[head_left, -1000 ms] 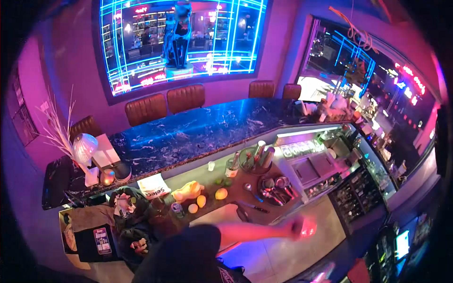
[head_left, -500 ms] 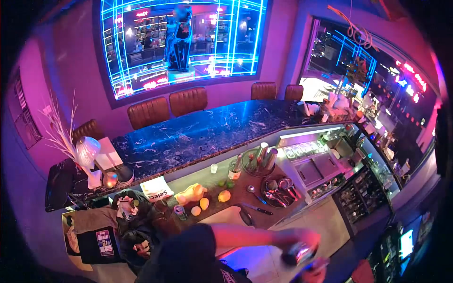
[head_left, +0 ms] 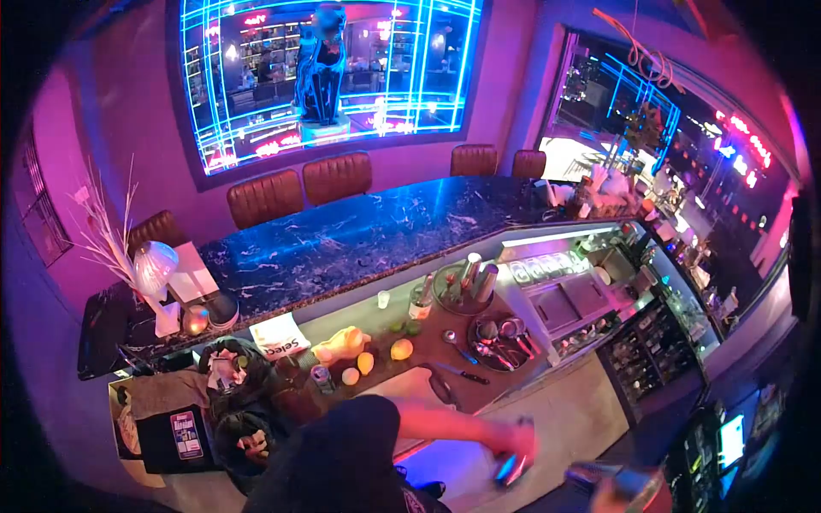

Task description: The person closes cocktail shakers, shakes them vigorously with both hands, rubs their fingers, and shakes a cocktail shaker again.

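Observation:
My left hand (head_left: 519, 445) reaches out from a black sleeve, closed on a small shiny object (head_left: 510, 468) that looks metallic and is blurred. At the lower right edge my right hand (head_left: 633, 498) is wrapped round a greyish metallic object (head_left: 611, 474), also smeared by motion. The two hands are apart, over the floor beside the counter. Nearest to my left hand on the brown work mat (head_left: 402, 369) are a knife (head_left: 462, 374) and a round tray of metal tools (head_left: 503, 344).
Lemons (head_left: 401, 349), limes, a bottle (head_left: 420, 301), a small cup and a tray of shakers (head_left: 464, 289) stand on the work counter. Black bags (head_left: 244, 427) and a box lie left. Behind runs a dark marble bar (head_left: 342, 241) with chairs. A lit screen (head_left: 731, 442) is at right.
My hands came close together around a metallic object, then moved apart. My left hand is now further left, my right hand further right. The things on the counter stay in place.

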`<state>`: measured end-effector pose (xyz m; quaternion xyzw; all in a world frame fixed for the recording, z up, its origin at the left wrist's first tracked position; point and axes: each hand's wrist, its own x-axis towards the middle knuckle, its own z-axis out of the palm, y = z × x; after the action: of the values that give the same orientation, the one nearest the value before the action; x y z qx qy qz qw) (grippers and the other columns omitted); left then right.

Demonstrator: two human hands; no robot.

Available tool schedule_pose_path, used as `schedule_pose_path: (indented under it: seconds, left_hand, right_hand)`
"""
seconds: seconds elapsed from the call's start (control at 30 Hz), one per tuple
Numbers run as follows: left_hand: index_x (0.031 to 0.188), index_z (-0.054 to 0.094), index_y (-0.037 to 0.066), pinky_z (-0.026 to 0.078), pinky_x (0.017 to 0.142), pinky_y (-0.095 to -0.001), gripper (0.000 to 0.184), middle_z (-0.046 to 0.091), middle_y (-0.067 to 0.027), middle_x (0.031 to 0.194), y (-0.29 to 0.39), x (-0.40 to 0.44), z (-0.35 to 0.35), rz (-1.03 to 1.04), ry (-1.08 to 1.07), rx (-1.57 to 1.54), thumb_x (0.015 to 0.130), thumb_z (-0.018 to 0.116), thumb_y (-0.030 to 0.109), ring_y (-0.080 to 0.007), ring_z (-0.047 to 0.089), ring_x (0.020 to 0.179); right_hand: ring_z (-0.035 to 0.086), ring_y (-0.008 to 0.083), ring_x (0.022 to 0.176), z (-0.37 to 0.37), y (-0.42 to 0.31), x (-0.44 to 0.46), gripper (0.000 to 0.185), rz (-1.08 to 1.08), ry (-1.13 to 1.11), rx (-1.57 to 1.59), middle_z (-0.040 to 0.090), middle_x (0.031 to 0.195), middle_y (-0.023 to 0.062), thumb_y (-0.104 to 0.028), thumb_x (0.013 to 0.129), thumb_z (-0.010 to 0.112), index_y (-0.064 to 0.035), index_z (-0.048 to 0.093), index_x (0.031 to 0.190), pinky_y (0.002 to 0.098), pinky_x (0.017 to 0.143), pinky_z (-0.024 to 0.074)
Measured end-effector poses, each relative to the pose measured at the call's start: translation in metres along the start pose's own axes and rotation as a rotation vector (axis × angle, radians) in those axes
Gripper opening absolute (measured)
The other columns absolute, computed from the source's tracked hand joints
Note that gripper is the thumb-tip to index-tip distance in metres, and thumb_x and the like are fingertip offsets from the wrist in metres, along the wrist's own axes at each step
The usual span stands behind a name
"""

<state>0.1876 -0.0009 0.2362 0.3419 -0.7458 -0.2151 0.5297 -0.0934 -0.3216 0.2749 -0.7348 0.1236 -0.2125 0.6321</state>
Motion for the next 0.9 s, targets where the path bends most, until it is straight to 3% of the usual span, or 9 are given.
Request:
schedule_pose_path:
  seconds: [0.07, 0.17, 0.27, 0.37, 0.43, 0.63, 0.7, 0.8, 0.9]
  left_hand:
    - [0.091, 0.065, 0.007, 0.05, 0.096, -0.0507, 0.021, 0.068, -0.0148, 0.106, 0.002, 0.013, -0.024, -0.293, 0.333, -0.423, 0.1, 0.068, 0.025, -0.0293, 0.066, 0.108]
    - [0.096, 0.066, 0.009, 0.051, 0.087, -0.0419, 0.019, 0.07, -0.011, 0.104, 0.071, 0.046, -0.031, -0.751, 0.865, -0.116, 0.091, 0.076, 0.024, -0.0328, 0.067, 0.099]
    - [0.1, 0.066, 0.008, 0.054, 0.081, -0.0368, 0.022, 0.071, -0.0083, 0.1, 0.104, 0.029, -0.015, 0.37, 0.362, 0.178, 0.091, 0.077, 0.025, -0.0249, 0.07, 0.095]
    - [0.105, 0.065, 0.009, 0.055, 0.081, -0.0354, 0.021, 0.07, -0.0066, 0.1, 0.084, 0.0, -0.003, 0.064, 0.196, 0.161, 0.096, 0.072, 0.027, -0.0177, 0.068, 0.095]
    - [0.109, 0.066, 0.009, 0.054, 0.085, -0.0382, 0.021, 0.069, -0.0075, 0.104, 0.044, 0.009, -0.013, -0.289, 0.54, -0.283, 0.096, 0.071, 0.024, -0.0194, 0.066, 0.099]
    - [0.105, 0.068, 0.008, 0.052, 0.087, -0.0468, 0.023, 0.066, -0.0099, 0.096, 0.094, 0.053, -0.031, 0.606, 0.145, 0.363, 0.085, 0.079, 0.014, -0.032, 0.065, 0.096]
    - [0.122, 0.067, 0.007, 0.051, 0.094, -0.0497, 0.035, 0.067, -0.0123, 0.111, 0.016, 0.015, -0.044, 0.292, -0.219, 0.533, 0.09, 0.077, 0.017, -0.0336, 0.065, 0.107]
    - [0.123, 0.067, 0.008, 0.052, 0.093, -0.0471, 0.046, 0.068, -0.0078, 0.115, -0.03, 0.012, -0.056, -0.124, 0.454, 0.042, 0.083, 0.084, 0.022, -0.026, 0.063, 0.113]
    - [0.126, 0.064, 0.01, 0.051, 0.096, -0.0437, 0.039, 0.066, -0.004, 0.12, 0.069, 0.025, -0.043, 0.13, 0.845, 0.27, 0.092, 0.078, 0.022, -0.0187, 0.06, 0.116]
  right_hand:
    - [0.065, 0.0214, 0.092, 0.017, 0.034, -0.002, 0.032, 0.032, 0.073, 0.073, 0.068, 0.12, 0.0133, -0.028, 0.11, 0.049, -0.0046, 0.057, 0.131, 0.0427, 0.084, 0.0572]
    - [0.061, 0.0216, 0.08, 0.06, 0.091, -0.049, 0.033, 0.119, 0.184, 0.184, 0.069, 0.106, 0.0119, -0.033, 0.109, 0.053, -0.0039, 0.061, 0.122, 0.0399, 0.075, 0.0565]
    - [0.064, 0.0216, 0.073, 0.102, -0.075, -0.021, 0.032, -0.128, 0.205, -0.419, 0.073, 0.09, 0.0081, -0.035, 0.099, 0.071, -0.0026, 0.069, 0.103, 0.042, 0.068, 0.0538]
    - [0.066, 0.0229, 0.077, 0.11, -0.055, -0.013, 0.032, 0.027, 0.199, -0.254, 0.075, 0.092, 0.0086, -0.033, 0.095, 0.075, -0.0026, 0.071, 0.105, 0.0426, 0.069, 0.0542]
    - [0.068, 0.0238, 0.08, 0.148, -0.008, -0.042, 0.032, 0.076, 0.151, -0.204, 0.076, 0.094, 0.0089, -0.032, 0.092, 0.078, -0.0026, 0.072, 0.106, 0.043, 0.07, 0.0546]
    - [0.072, 0.0258, 0.086, 0.029, -0.08, -0.008, 0.035, 0.255, 0.098, -0.378, 0.078, 0.098, 0.0096, -0.028, 0.086, 0.085, -0.0025, 0.075, 0.108, 0.0436, 0.073, 0.0553]
    - [0.071, 0.0254, 0.086, 0.018, -0.098, -0.003, 0.034, 0.119, 0.207, -0.295, 0.077, 0.098, 0.0096, -0.028, 0.087, 0.084, -0.0024, 0.075, 0.108, 0.0429, 0.073, 0.0551]
    - [0.07, 0.0249, 0.086, 0.058, -0.055, -0.027, 0.032, 0.129, 0.206, -0.296, 0.076, 0.097, 0.0095, -0.027, 0.088, 0.082, -0.0022, 0.074, 0.107, 0.0419, 0.074, 0.0549]
    - [0.07, 0.0244, 0.087, 0.088, -0.006, -0.038, 0.031, 0.173, 0.131, -0.255, 0.075, 0.097, 0.0095, -0.027, 0.089, 0.08, -0.002, 0.073, 0.106, 0.041, 0.075, 0.0547]
